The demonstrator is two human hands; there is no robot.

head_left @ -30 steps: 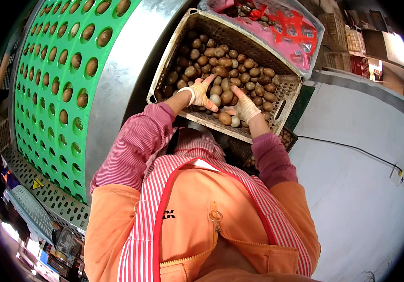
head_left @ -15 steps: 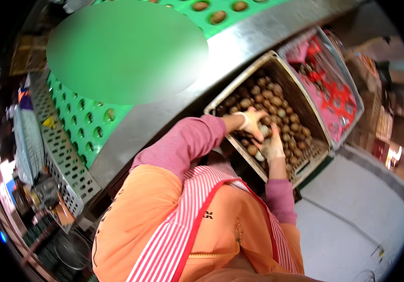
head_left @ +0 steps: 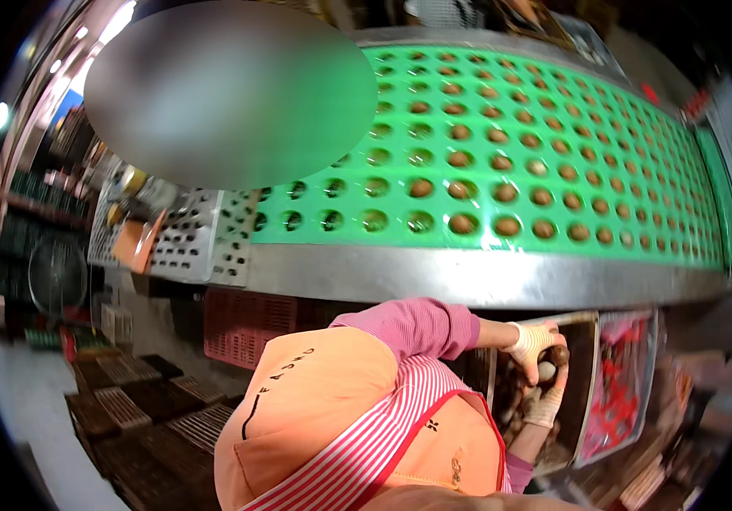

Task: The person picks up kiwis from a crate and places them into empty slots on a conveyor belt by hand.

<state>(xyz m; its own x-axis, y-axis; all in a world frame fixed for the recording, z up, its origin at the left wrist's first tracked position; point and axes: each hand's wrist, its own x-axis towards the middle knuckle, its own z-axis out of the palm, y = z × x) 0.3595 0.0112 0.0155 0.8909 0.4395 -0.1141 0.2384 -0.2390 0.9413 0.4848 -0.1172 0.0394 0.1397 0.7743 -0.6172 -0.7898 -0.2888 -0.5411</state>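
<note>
My left hand (head_left: 537,345) and my right hand (head_left: 545,404) are cupped towards each other over a crate (head_left: 585,375) at the lower right. Between their curled fingers they hold a few eggs, among them a brown egg (head_left: 560,355) and a pale egg (head_left: 546,371). Pale knit gloves cover the palms and leave the fingers bare. Under the hands more brown eggs (head_left: 512,400) lie in the crate, partly hidden by my arms. The green conveyor (head_left: 400,230) stretches ahead, with brown eggs in many of its round holes and vacant holes towards the left.
A metal rail (head_left: 366,277) edges the conveyor on my side. Beside the crate stands a bin (head_left: 617,392) with red and pink plastic. A perforated metal plate (head_left: 187,234) is at the conveyor's left end. Below are a red basket (head_left: 246,324) and dark stacked crates (head_left: 140,417).
My view has swung round, bringing much more of the conveyor into sight. My hands, reaching down among the crate's eggs before, now hold a few eggs together between them.
</note>
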